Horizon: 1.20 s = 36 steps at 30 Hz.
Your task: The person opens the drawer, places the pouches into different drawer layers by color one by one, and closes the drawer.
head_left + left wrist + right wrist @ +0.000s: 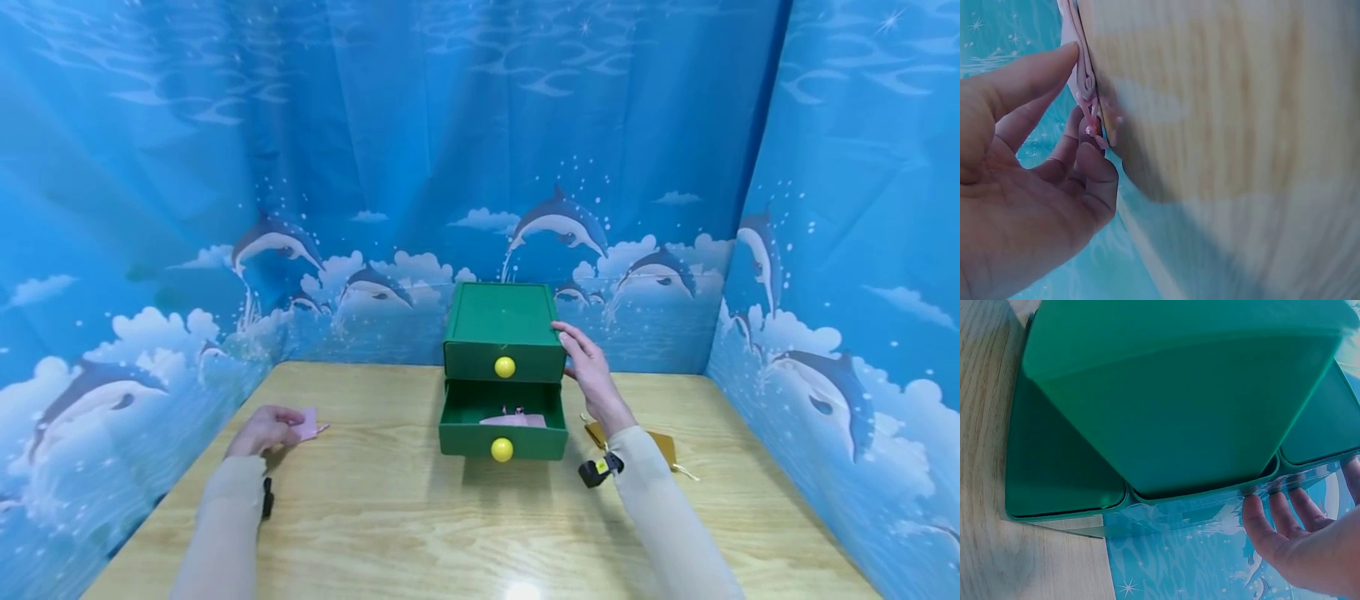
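At the table's left, my left hand point(266, 429) pinches a small pink drawstring pouch point(307, 425) by its side, thumb on top. In the left wrist view the pouch point(1076, 62) looks flat and folded, with a pink cord hanging near the curled fingers. A green drawer cabinet point(504, 312) with yellow knobs stands at the back middle. Its lower visible drawer point(465, 437) is pulled out, and pale pink cloth point(517, 420) lies inside. My right hand point(592, 371) rests against the cabinet's right side, fingers extended along its edge, as the right wrist view also shows.
A mustard-brown drawstring pouch point(663, 447) lies on the wooden table point(360, 517) right of the cabinet, partly behind my right forearm. A blue dolphin-print curtain point(390, 167) surrounds the table at the back and sides. The open drawer juts toward me.
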Available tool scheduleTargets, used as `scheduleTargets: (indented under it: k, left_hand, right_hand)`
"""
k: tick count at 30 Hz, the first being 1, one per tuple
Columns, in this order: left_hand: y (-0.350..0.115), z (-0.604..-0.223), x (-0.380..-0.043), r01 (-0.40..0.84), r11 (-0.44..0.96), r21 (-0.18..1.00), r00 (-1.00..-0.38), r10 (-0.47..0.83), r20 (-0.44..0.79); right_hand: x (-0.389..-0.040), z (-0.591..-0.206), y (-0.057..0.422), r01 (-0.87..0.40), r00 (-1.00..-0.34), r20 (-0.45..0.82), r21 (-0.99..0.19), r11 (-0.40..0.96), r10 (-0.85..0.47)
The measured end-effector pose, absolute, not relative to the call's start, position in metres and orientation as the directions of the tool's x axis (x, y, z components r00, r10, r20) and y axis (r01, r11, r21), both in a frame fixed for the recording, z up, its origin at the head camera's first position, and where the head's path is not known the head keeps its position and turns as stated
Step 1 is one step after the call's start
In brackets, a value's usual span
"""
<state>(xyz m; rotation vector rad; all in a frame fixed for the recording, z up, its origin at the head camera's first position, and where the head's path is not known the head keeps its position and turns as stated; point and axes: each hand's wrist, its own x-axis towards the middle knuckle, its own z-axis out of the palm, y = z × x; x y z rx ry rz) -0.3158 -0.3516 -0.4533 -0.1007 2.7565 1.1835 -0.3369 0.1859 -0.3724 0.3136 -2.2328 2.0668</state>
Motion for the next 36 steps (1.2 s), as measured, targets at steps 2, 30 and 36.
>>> scheduleTargets:
  k: [2,30,36]
  left_hand:
    - [-0.351,-0.452,-0.315,-0.103,0.693,0.714,-0.989,0.004,-0.146]
    - [-0.329,-0.455,-0.32,-0.058,0.713,0.699,-0.994,0.025,-0.108]
    - [-0.32,-0.458,-0.321,-0.024,0.652,0.758,-0.999,0.008,-0.038]
  right_hand:
    - [-0.337,-0.372,0.186,-0.209,-0.975,0.202,-0.976,0.067,-0.094]
    - [-0.337,-0.371,0.186,-0.211,-0.973,0.205,-0.976,0.049,-0.105]
    - [-0.336,-0.371,0.186,-0.207,-0.975,0.201,-0.977,0.053,-0.098]
